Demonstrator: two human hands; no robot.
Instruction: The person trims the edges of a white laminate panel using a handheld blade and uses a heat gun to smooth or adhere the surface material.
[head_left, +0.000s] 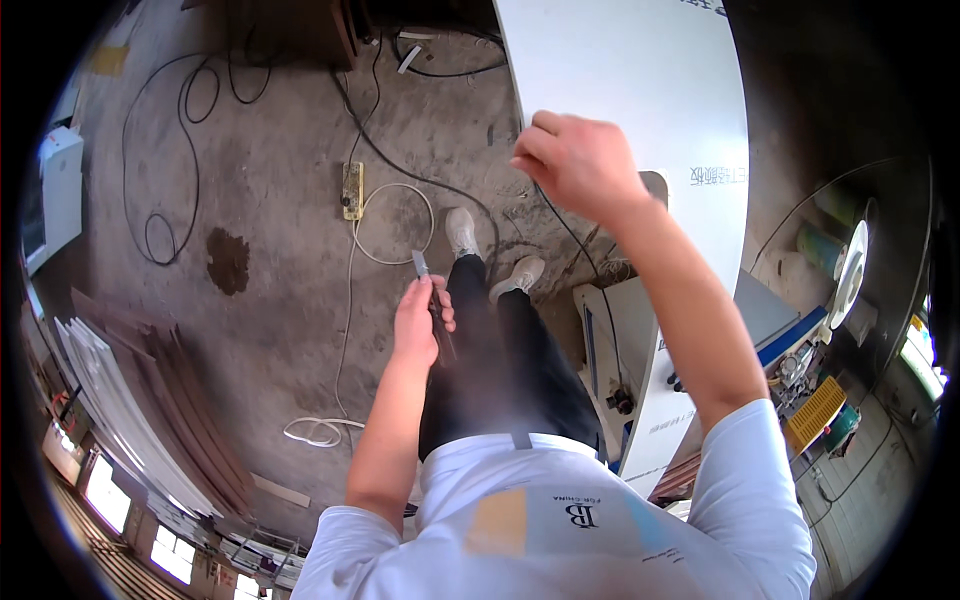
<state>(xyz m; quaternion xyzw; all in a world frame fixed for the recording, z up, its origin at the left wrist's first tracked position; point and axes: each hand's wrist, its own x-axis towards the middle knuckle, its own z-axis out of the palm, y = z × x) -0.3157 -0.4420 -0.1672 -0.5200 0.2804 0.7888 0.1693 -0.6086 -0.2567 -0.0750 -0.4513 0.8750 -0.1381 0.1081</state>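
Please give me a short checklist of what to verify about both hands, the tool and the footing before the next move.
1. Tool gripped: ok; the left hand has its fingers closed around the dark handle of the bladed tool.
2. Blade apart from the right hand: ok; it points away from the torso.
3. Right hand empty: cannot tell; its fingers are curled, hiding the palm.
4. Right hand off the white panel: cannot tell; it overlaps the panel's left edge in this view.
5. Floor by the pale sneakers free of cables: not ok; a dark cable runs close by.
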